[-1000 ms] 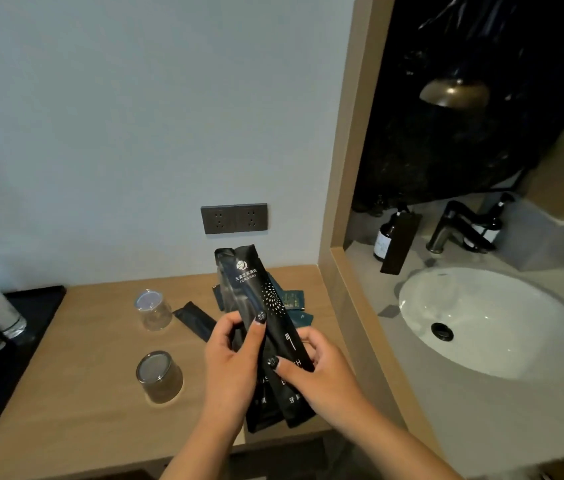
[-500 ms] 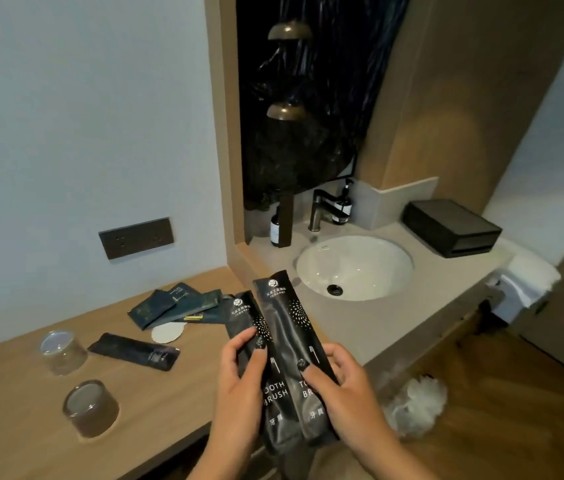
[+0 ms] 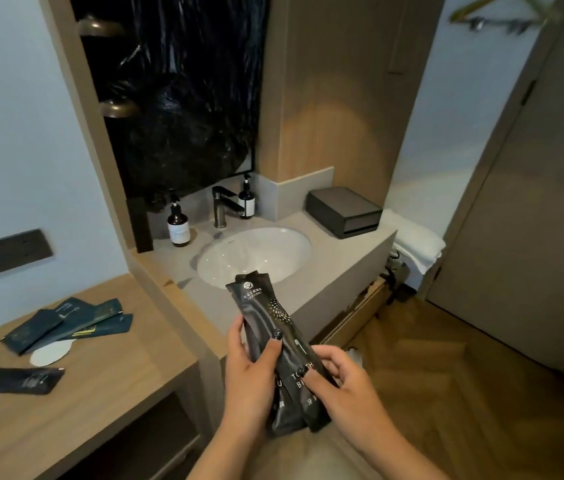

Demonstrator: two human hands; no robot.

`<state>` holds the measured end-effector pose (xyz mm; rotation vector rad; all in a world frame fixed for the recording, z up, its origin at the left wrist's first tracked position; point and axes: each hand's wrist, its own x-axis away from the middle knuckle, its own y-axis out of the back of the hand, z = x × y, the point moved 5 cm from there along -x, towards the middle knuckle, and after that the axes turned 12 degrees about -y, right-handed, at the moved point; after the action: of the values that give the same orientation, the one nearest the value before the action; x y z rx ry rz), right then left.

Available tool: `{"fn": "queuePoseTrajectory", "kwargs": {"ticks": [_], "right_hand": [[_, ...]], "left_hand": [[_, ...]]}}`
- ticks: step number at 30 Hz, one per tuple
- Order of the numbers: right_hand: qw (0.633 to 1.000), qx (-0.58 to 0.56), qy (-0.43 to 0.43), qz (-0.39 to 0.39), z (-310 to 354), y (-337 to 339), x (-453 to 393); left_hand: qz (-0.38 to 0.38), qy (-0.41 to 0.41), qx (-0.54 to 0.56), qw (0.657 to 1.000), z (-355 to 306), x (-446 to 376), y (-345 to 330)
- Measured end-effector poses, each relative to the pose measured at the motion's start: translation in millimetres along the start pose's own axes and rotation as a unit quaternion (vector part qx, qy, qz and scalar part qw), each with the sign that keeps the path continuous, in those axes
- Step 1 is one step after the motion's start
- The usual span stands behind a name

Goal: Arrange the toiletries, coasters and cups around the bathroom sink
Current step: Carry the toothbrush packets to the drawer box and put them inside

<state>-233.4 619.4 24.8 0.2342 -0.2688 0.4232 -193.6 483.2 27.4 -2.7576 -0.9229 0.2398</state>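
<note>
Clearly, the thin dark sachets (image 3: pixel 65 322) and a white coaster (image 3: pixel 51 352) lie loose near the back edge of the wooden counter (image 3: pixel 107 393), one long packet (image 3: pixel 10 380) at its left edge. Further right, the left hand (image 3: pixel 249 379) and the right hand (image 3: pixel 346 389) both pinch two black toothbrush packets (image 3: pixel 273 337), held in the air before the front edge of the sink counter (image 3: pixel 342 268). I judge them light, soft and slippery foil; holding the lower half with the thumb across seems safest.
</note>
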Motion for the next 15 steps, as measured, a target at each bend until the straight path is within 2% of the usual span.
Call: {"fn": "queuePoseTrajectory", "kwargs": {"ticks": [5, 10, 15], "right_hand": [[1.0, -0.016, 0.003, -0.007, -7, 71, 6], [0.997, -0.076, -0.012, -0.03, -16, 115, 2], [0.988, -0.103, -0.042, -0.107, -35, 146, -11]], "left_hand": [[-0.006, 0.054, 0.044, 0.998, 13, 13, -72], [0.019, 0.179, 0.147, 0.973, 28, 20, -127], [0.057, 0.171, 0.183, 0.966, 43, 14, -164]]}}
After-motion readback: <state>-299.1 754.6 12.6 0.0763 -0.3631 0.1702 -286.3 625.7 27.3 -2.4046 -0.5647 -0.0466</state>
